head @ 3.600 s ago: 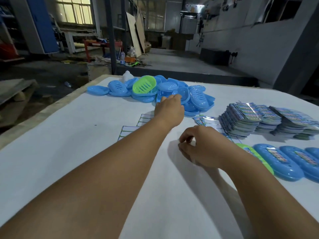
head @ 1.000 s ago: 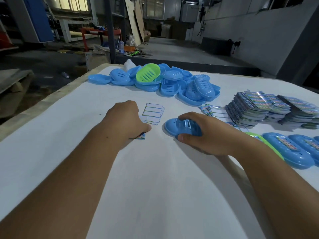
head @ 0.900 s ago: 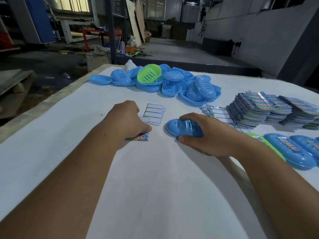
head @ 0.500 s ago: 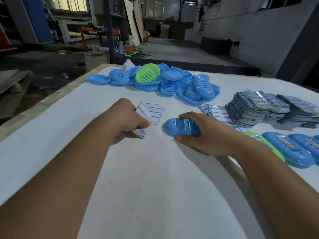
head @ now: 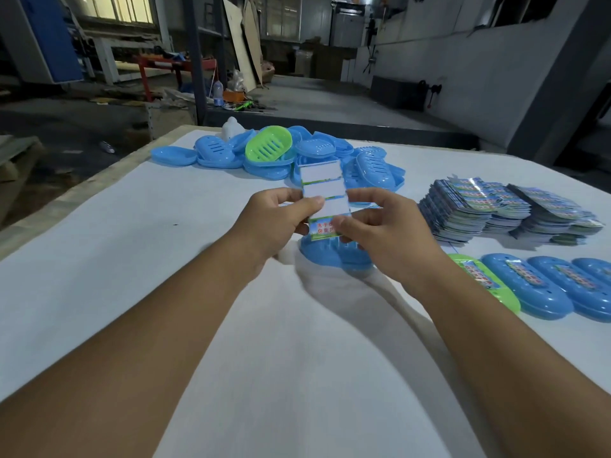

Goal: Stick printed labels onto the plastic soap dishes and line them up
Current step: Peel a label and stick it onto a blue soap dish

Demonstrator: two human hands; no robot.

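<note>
Our left hand (head: 276, 219) and right hand (head: 380, 229) pinched the label strip (head: 325, 198) above the blue dish (head: 325, 257), hiding most of it.

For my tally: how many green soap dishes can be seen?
2: one green soap dish atop the far blue pile, one labelled green dish starting the right-hand row. Others may be buried.

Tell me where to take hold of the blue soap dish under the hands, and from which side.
Grip the blue soap dish across its narrow width, probably from above at its left end: it lies flat on the table, that end is bare, and the right hand and left hand, both pinching the label strip, cover the rest.
</note>
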